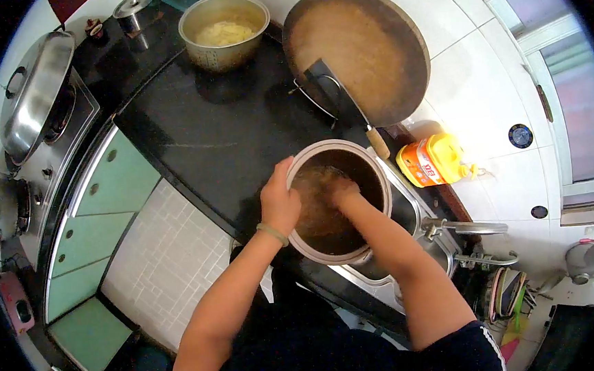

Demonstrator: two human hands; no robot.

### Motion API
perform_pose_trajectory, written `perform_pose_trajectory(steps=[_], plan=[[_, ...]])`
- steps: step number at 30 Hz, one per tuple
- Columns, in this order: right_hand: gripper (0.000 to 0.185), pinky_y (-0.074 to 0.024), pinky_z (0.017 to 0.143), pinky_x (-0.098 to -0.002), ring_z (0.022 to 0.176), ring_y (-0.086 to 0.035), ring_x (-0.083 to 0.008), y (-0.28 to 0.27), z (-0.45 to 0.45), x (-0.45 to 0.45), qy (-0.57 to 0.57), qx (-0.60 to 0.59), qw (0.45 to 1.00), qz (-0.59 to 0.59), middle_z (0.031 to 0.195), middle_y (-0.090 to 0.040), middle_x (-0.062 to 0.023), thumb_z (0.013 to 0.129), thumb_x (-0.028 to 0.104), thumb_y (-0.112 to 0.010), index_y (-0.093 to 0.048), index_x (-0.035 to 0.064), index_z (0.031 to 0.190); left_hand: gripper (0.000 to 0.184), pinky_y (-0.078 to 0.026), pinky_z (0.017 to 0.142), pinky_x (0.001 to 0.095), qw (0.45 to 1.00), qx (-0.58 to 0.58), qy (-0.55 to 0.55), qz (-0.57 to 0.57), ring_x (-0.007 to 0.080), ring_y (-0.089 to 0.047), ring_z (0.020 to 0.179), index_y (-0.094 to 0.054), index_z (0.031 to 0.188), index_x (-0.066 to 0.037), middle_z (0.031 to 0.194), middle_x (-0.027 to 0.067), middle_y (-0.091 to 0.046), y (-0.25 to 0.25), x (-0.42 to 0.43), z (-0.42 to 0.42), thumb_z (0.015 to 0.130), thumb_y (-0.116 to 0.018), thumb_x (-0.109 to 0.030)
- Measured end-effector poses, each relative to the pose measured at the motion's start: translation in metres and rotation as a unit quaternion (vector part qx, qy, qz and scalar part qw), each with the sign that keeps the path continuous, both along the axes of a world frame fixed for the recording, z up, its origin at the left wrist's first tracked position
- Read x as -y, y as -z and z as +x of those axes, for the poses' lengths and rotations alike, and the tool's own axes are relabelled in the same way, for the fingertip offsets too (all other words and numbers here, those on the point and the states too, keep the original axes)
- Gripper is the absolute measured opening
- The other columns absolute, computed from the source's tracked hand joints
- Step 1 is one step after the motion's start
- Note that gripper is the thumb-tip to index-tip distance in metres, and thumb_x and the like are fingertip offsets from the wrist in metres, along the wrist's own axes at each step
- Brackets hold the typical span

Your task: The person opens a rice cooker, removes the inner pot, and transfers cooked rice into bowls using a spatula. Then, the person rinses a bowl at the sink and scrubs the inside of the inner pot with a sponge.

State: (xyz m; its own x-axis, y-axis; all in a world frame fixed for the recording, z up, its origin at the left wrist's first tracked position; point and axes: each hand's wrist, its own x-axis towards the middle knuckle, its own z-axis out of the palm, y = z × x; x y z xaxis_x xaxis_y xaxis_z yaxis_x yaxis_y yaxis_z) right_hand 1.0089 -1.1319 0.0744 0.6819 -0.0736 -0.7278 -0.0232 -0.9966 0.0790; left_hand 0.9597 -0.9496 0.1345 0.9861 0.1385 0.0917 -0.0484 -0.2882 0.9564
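A round pot (303,248) with a pale rim and dark inside stands at the counter's edge, partly over the sink. My left hand (280,199) grips its left rim, the fingers closed on the wall. Inside the pot, my right hand (342,190) reaches down into a brownish mass; its fingers are blurred and partly hidden, so I cannot tell what they hold. A yellow and orange jug (433,160) stands to the right. Behind the pot lies a cleaver (350,102) with a wooden handle, close to a large wok (363,50) leaning on the wall.
A metal pot (226,55) with pale yellowish contents stands at the back of the black counter (203,123). The sink (409,212) and its faucet (472,228) are on the right. At the left, a stove (83,124) carries a large domed lid (37,97).
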Motion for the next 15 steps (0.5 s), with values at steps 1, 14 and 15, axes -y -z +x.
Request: perform_pose_trajectory(steps=[1, 14, 15], plan=[[0.041, -0.0431, 0.090, -0.0376, 0.110, -0.053, -0.0268, 0.013, -0.015, 0.016, -0.049, 0.000, 0.999, 0.008, 0.119, -0.055, -0.0127, 0.084, 0.035, -0.051, -0.058, 0.0076, 0.113, 0.054, -0.045, 0.085, 0.0399, 1.000, 0.002, 0.001, -0.002, 0.0366, -0.056, 0.099, -0.049, 0.117, -0.009, 0.106, 0.0199, -0.059, -0.001, 0.000, 0.000, 0.066, -0.048, 0.010], [0.041, -0.0414, 0.092, -0.0394, 0.106, -0.056, -0.0295, 0.014, 0.002, 0.014, -0.019, -0.059, 0.997, 0.035, 0.110, -0.060, -0.0148, 0.083, 0.035, -0.050, -0.059, 0.0098, 0.114, 0.050, -0.044, 0.086, 0.0405, 0.999, 0.006, 0.041, 0.016, 0.0388, -0.055, 0.099, -0.048, 0.116, -0.005, 0.109, 0.0213, -0.057, -0.001, 0.000, 0.002, 0.069, -0.044, 0.009], [0.041, -0.0414, 0.092, -0.0394, 0.106, -0.056, -0.0295, 0.034, -0.008, 0.019, -0.020, -0.057, 0.998, 0.033, 0.110, -0.060, -0.0148, 0.083, 0.035, -0.050, -0.059, 0.0098, 0.114, 0.050, -0.044, 0.086, 0.0405, 0.999, -0.003, 0.035, 0.002, 0.0388, -0.054, 0.099, -0.048, 0.116, -0.005, 0.109, 0.0213, -0.057, -0.002, 0.001, 0.003, 0.069, -0.044, 0.010]])
